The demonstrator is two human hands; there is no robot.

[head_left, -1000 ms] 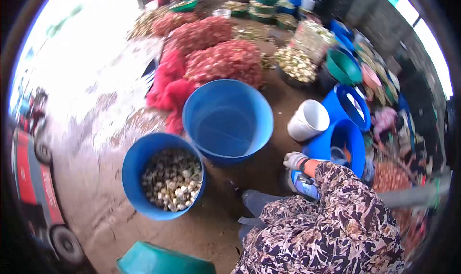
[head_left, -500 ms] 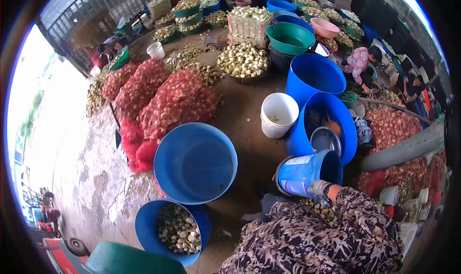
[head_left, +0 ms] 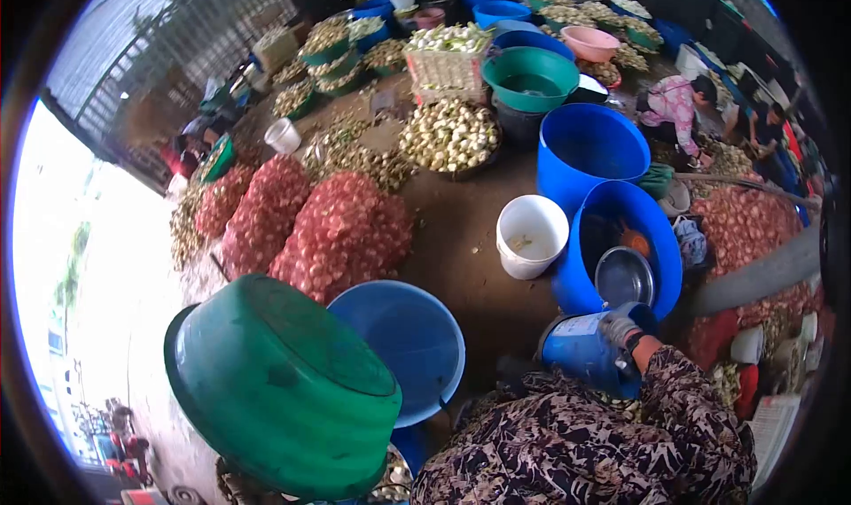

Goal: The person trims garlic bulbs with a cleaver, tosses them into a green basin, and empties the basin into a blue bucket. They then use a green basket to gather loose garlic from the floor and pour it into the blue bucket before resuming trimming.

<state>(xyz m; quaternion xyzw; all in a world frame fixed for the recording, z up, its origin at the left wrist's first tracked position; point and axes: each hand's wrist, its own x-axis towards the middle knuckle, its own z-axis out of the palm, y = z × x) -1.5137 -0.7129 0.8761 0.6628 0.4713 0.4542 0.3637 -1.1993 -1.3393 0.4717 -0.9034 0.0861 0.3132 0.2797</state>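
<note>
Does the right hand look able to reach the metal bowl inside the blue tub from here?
Probably yes: the metal bowl lies uncovered just beyond the right hand, in the open blue tub, though the hand is on the blue bucket.

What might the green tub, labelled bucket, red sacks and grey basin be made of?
Green tub: probably plastic; smooth, dark-smudged, with a soft sheen.
Labelled bucket: likely plastic; smooth, evenly blue around its pale label.
Red sacks: seemingly mesh, since pale contents show through; fibre unclear.
Grey basin: probably metal; shiny, with bright reflections.
</note>
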